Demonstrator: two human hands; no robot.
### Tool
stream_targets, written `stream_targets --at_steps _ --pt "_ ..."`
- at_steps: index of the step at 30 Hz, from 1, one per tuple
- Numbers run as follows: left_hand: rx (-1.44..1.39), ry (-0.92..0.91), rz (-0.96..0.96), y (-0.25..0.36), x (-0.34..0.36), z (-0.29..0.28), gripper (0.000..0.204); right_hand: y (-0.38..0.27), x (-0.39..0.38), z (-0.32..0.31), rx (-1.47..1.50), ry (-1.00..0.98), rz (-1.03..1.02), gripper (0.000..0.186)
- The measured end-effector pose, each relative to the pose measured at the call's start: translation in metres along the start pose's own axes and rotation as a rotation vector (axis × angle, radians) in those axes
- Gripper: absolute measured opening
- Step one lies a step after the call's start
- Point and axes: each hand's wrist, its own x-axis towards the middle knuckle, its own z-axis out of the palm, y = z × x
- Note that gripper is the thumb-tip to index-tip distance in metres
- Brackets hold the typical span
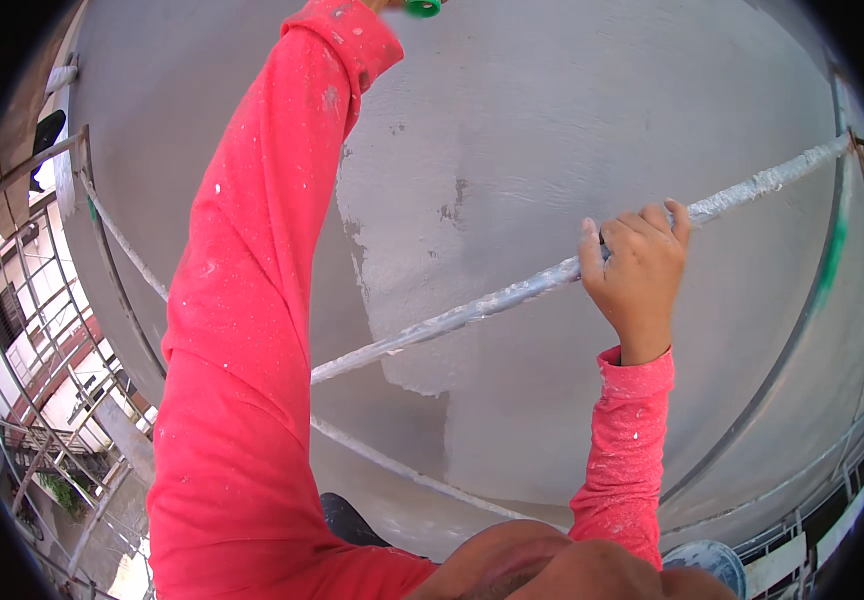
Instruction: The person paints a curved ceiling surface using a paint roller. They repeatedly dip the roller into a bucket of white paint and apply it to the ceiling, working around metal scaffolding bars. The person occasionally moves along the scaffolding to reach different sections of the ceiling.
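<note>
My left arm, in a paint-flecked pink sleeve, reaches up to the top edge, where only a sliver of my left hand [380,5] shows beside a blurred green object [422,6]; its fingers are out of view. My right hand [634,255] is closed round a white-spattered metal tube [482,305] that slants across a grey plastered wall [552,110]. A paler, rough-edged patch of plaster [402,240] lies on the wall between my arms.
Scaffold frames [92,180] stand at left, with a building [2,310] beyond. Another diagonal tube [402,465] crosses below; a curved upright [817,290] runs at right. A bucket [707,565] sits at bottom right, near railings.
</note>
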Motion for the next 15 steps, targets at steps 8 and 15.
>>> stream_targets --at_steps 8,15 --pt "-0.097 -0.029 0.142 0.033 0.014 0.008 0.021 0.006 0.000 -0.001 -0.068 -0.024 -0.016 0.032" --pt "-0.007 0.034 -0.158 -0.052 -0.119 0.038 0.037 0.008 -0.004 0.003 -0.126 -0.040 -0.048 0.031"
